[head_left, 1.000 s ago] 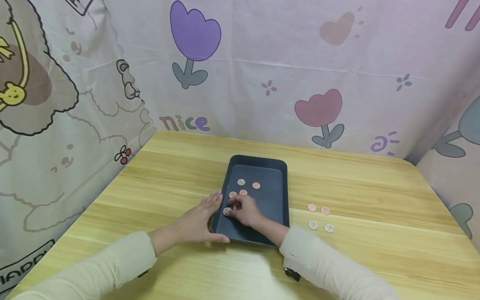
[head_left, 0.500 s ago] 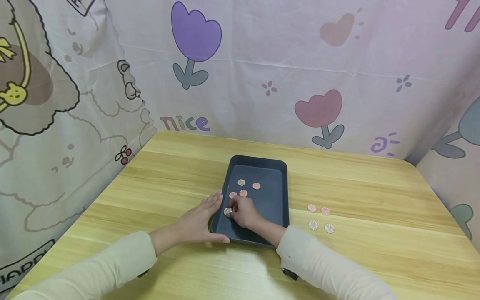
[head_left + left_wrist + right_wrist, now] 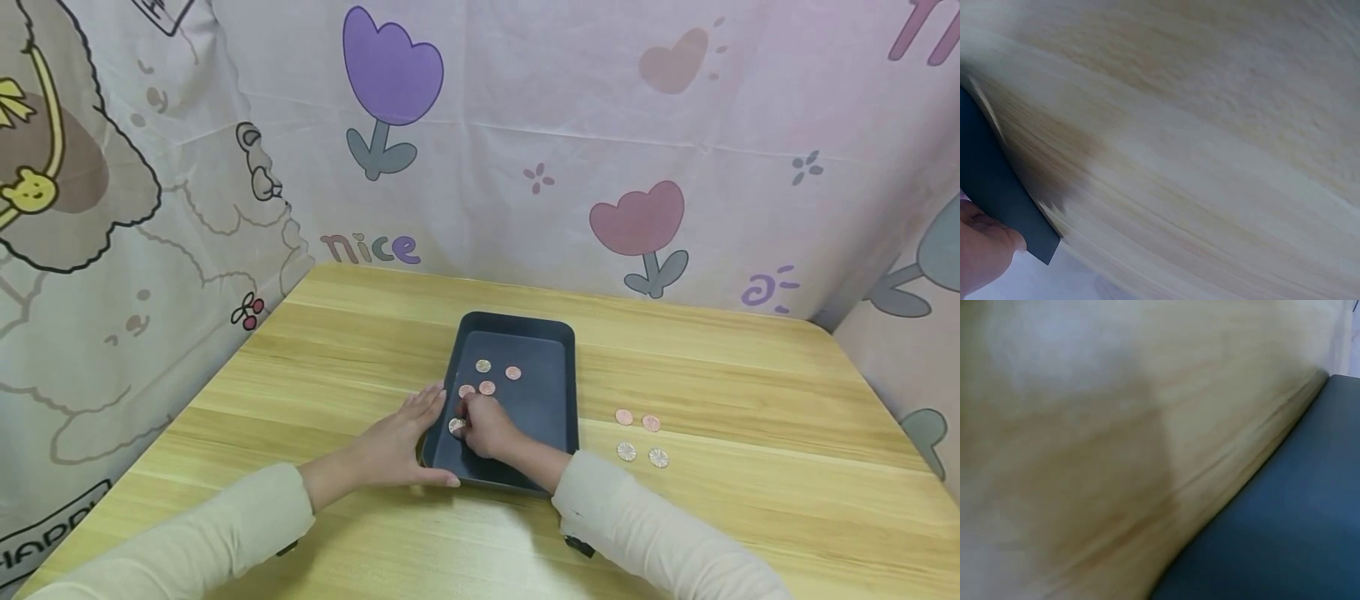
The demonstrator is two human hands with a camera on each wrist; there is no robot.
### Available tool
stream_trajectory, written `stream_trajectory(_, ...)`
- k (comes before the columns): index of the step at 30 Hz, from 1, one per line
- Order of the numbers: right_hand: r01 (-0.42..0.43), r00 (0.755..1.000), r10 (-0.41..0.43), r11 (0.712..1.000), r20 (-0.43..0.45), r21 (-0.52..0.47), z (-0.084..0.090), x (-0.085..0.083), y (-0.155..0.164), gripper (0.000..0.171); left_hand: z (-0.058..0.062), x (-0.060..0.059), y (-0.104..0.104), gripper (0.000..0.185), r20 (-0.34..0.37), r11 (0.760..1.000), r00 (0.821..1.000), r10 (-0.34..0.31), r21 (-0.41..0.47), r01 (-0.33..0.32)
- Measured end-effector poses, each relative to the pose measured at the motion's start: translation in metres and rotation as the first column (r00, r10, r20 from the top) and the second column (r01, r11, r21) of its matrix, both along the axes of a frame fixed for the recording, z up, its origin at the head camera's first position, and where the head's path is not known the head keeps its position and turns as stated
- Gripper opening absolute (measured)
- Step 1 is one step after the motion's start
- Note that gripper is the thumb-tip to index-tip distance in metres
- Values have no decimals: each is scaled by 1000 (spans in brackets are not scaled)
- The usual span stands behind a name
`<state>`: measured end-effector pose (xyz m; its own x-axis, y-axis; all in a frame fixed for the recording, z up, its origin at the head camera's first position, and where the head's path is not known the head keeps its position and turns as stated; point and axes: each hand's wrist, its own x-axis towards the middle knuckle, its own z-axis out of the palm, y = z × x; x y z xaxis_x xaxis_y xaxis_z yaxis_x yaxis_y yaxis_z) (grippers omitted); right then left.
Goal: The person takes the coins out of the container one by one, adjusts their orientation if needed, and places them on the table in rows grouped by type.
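Note:
In the head view a dark rectangular tray (image 3: pixel 536 417) lies on the wooden table. My left hand (image 3: pixel 386 446) rests against its near left corner, fingers extended along the side and thumb at the front edge. In the left wrist view that thumb touches the tray wall (image 3: pixel 1007 187). Inside the tray, my right hand (image 3: pixel 491 427) has its fingers curled at a silver-coloured coin (image 3: pixel 456 427), partly covering it; the fingertips are hidden. Just beyond are copper-coloured coins (image 3: pixel 487 387), (image 3: pixel 513 372) and a paler coin (image 3: pixel 483 366); another copper-coloured coin (image 3: pixel 467 390) lies close to the fingers.
Right of the tray, two copper-coloured coins (image 3: pixel 624 417) and two silver-coloured coins (image 3: pixel 626 452) lie on the table (image 3: pixel 750 392). A printed cloth (image 3: pixel 510 100) hangs behind and at both sides. The right wrist view shows only table and tray side (image 3: pixel 1291 525).
My right hand's fingers have curled in more closely over the silver-coloured coin, which has shifted very slightly to the right. My left hand and the tray stay put.

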<state>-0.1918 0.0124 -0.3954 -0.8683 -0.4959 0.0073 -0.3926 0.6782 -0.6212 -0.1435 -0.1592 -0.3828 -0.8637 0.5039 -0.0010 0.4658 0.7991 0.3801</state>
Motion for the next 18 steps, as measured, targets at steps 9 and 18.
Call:
stream_trajectory(9,-6,1000,5,993,-5,-116,1,0,11,13,0,1,1,115,-1,1000,1000,5,2,-5)
stream_trajectory(18,40,996,-21,976,90,-216,12,2,28,13,-2,1,1,116,-34,1000,999,13,-8,-13)
